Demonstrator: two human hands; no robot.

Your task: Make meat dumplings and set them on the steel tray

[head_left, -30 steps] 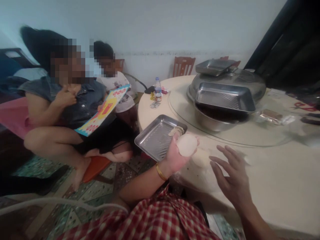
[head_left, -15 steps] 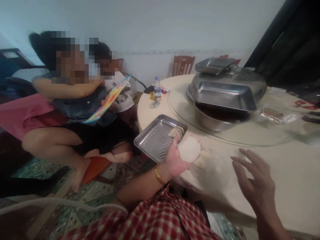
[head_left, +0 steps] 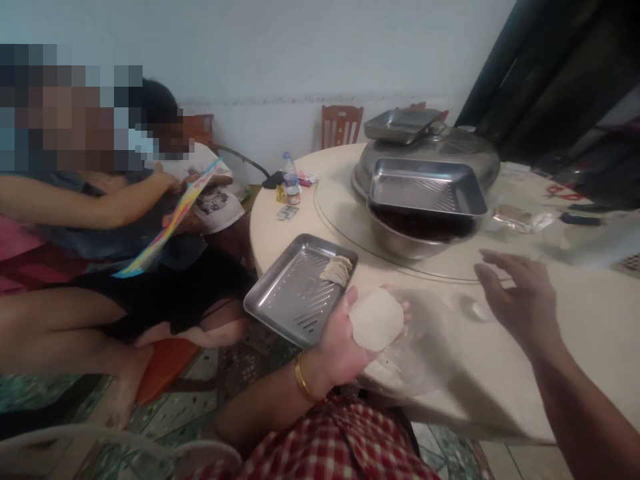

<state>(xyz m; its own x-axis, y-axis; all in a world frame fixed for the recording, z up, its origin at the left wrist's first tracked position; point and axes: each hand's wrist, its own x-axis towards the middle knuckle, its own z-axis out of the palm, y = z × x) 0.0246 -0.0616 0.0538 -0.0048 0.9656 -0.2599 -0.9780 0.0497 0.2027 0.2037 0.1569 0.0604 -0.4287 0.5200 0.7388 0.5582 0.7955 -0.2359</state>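
Observation:
A round, pale dumpling wrapper lies flat across the palm of my left hand, whose fingertips curl up at its far edge. That hand is at the near side of the table, just right of a steel tray. Several folded dumplings sit together in the tray's right corner. Over the table to the right, my right hand is raised with its fingers apart and nothing seen in them. A small white round piece, too blurred to name, is on the table beside that hand.
A glass turntable bears a steel basin with another tray on top, and a large domed lid behind. A bottle stands at the far left edge. Two people sit at left with a colourful board.
The view has shifted right, so the table things appear further left. My right hand has risen slightly away from me. The wrapper remains on my left palm.

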